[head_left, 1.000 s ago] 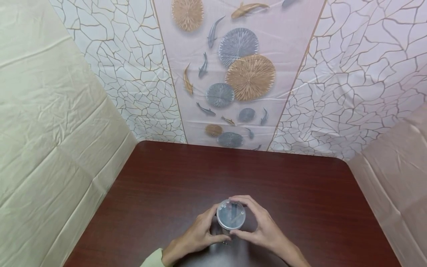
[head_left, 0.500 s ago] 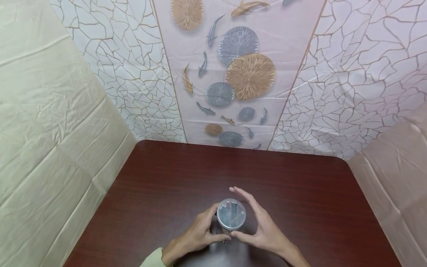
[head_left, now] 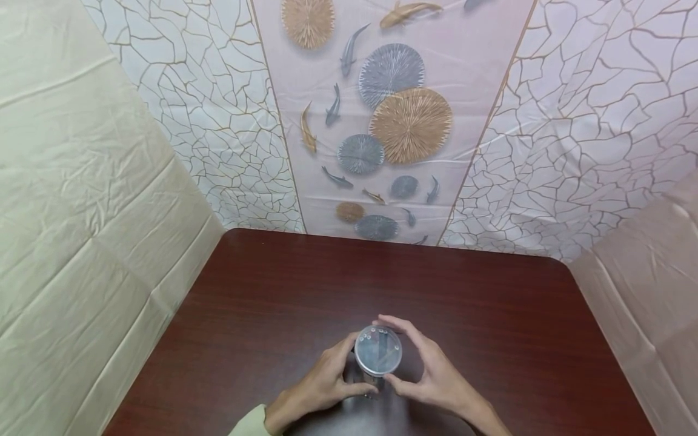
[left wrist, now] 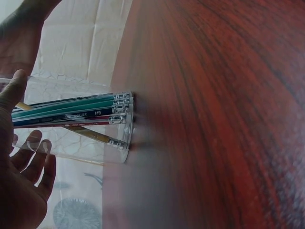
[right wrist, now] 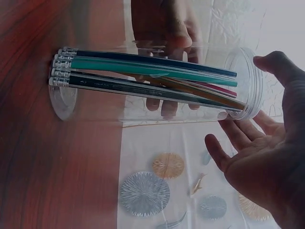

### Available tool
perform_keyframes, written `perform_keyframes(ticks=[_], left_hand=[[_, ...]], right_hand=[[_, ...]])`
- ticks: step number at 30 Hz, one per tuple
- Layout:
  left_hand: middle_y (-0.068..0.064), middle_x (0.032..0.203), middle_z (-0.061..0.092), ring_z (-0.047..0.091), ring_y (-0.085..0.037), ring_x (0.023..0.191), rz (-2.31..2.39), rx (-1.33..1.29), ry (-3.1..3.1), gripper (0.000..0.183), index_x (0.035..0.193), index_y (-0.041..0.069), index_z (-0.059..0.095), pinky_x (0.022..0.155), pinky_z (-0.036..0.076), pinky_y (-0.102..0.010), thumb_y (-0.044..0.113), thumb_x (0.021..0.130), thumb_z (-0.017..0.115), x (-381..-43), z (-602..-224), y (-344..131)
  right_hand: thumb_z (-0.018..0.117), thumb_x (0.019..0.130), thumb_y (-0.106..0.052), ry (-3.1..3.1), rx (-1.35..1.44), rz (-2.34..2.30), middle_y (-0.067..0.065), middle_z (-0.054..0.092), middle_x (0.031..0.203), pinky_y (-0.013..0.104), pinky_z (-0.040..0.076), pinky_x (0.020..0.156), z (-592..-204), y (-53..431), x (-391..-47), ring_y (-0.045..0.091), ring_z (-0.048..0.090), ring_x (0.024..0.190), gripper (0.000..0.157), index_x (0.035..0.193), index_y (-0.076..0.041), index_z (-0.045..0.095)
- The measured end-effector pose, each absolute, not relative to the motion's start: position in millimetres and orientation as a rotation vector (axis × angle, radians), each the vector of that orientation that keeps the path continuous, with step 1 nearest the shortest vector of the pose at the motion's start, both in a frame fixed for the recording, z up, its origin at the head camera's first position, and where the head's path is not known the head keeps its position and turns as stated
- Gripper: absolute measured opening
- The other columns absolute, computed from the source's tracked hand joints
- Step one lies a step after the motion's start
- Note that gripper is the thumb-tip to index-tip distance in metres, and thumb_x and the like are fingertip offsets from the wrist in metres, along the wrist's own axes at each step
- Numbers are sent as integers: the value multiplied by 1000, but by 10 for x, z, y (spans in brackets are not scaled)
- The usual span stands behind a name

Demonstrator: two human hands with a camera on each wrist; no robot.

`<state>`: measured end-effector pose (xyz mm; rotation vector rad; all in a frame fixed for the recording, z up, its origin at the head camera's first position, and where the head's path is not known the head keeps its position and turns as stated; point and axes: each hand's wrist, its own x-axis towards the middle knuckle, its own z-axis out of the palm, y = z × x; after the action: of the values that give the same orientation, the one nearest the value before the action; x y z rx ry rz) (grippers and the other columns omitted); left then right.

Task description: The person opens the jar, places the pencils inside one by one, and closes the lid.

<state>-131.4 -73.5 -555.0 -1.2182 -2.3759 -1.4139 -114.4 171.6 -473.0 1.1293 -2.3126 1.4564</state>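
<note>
A clear plastic jar point(right wrist: 102, 107) stands upright on the table, with several pencils point(right wrist: 157, 65) inside, their eraser ends at the bottom. Its round transparent lid point(head_left: 378, 351) sits on top. My left hand point(head_left: 327, 376) grips the jar's side below the lid, thumb on the near side, fingers on the far side. At the rim, my right hand point(head_left: 438, 370) holds the lid between the thumb and the fingers. Dark green, teal, red and natural-wood pencils point(left wrist: 71, 107) show through the wall in the left wrist view.
The dark reddish-brown table point(head_left: 272, 284) extends around the jar. Behind it hangs a cloth point(head_left: 403, 181) printed with fish and round leaves. Plain pale cloth point(head_left: 98, 290) borders the left side, and a beige one point(head_left: 649, 303) the right.
My right hand's fingers spread away from the lid half a second ago and have come back in at its rim. The left hand and the jar stay in place.
</note>
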Motion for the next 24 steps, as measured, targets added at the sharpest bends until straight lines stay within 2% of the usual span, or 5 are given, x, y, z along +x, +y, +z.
perform_keyframes(ticks=[7, 13, 17, 21, 24], left_hand=[[-4, 150, 58, 60, -22, 134, -1410, -1203, -2393, 95, 160, 18, 38, 109, 51, -41, 32, 84, 93, -1311, -5550, -743], [-8, 147, 60, 61, -24, 133, -1370, -1221, -2367, 92, 159, 12, 38, 108, 51, -42, 28, 86, 92, -1314, -5540, -740], [-9, 146, 61, 63, -24, 131, -1352, -1238, -2337, 93, 159, 10, 38, 106, 53, -41, 29, 86, 92, -1317, -5527, -732], [-8, 145, 61, 63, -24, 131, -1360, -1247, -2332, 95, 159, 10, 37, 106, 53, -40, 30, 85, 92, -1320, -5521, -730], [-9, 147, 60, 62, -24, 132, -1375, -1250, -2337, 96, 160, 10, 36, 107, 52, -40, 29, 85, 92, -1326, -5528, -732]], right_hand=[[101, 71, -15, -2289, 1013, 1384, 10, 61, 137, 21, 39, 112, -4766, 1662, -1131, 24, 60, 123, 97, 152, -4, 49], [99, 75, -26, -2268, 1075, 1379, 16, 46, 157, 25, 29, 122, -4788, 1645, -1122, 28, 45, 145, 106, 158, 0, 40], [90, 78, -12, -2241, 1156, 1411, 17, 43, 162, 27, 27, 124, -4749, 1694, -1144, 30, 41, 151, 100, 160, 4, 35], [80, 74, 2, -2276, 1216, 1430, 15, 48, 160, 26, 29, 122, -4727, 1730, -1139, 27, 46, 148, 98, 161, 0, 35], [79, 74, 5, -2297, 1219, 1419, 14, 53, 156, 25, 32, 120, -4727, 1732, -1134, 27, 50, 144, 95, 159, -2, 39]])
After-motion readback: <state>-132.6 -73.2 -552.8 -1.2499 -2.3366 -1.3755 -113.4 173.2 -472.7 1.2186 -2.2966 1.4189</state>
